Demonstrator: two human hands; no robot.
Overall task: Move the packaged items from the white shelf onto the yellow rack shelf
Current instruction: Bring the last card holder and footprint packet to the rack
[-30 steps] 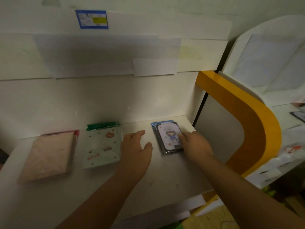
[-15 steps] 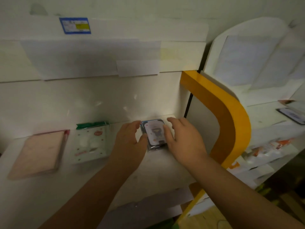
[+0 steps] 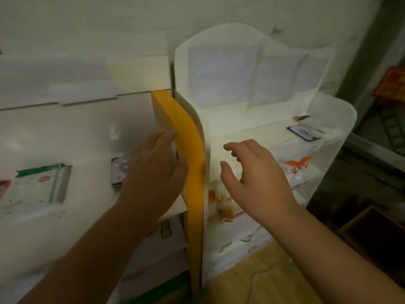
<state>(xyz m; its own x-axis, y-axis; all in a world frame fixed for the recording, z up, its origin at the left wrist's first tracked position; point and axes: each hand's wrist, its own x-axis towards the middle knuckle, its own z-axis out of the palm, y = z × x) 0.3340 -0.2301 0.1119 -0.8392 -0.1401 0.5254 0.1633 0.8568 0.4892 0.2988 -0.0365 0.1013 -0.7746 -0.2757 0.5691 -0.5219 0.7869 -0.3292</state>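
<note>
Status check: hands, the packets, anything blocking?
Left hand over dark packet, grip unclear. Right hand open, empty, over rack shelf. Yellow side panel between hands.

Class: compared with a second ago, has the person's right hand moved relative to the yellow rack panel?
Yes. The right hand has crossed from the white shelf to the other side of the yellow panel.

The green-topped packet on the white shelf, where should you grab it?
The green-topped packet lies flat on the white shelf, so there is nothing to wrap fingers round. Probably best: come from the front, slide fingertips under its near bottom edge, thumb on top. The left hand is closest.
</note>
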